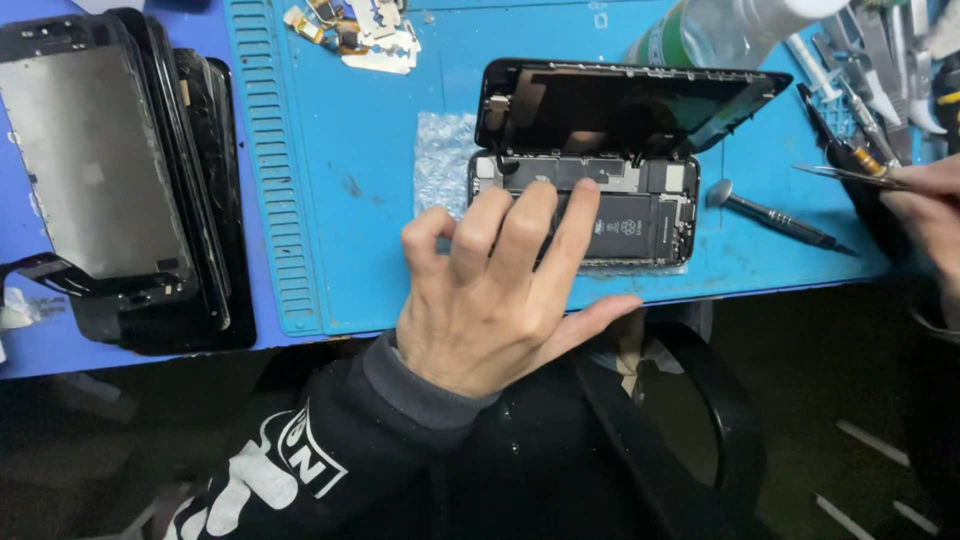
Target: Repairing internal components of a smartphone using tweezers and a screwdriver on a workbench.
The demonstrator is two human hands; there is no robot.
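On the blue work mat (330,180) seen from our head camera, the opened phone (585,215) lies near the front edge, its screen panel (620,105) tilted up and back like a lid, its dark battery (625,225) and boards exposed. Our left hand (490,290) presses down on the phone's left half with spread fingertips (585,190), grasping nothing, only pinning the body flat. Our right hand (925,205), at the right edge, pinches a pair of fine tweezers (850,175) pointing toward the phone but well apart from it. A metal-tipped pry tool (775,215) rests just beside the phone. A stack of dark screen frames (110,170) sits far left, a clear bottle (700,35) behind. We judge the hold should stay light and steady, clear of the raised screen's flex cables, while the tweezers come in low over the board.
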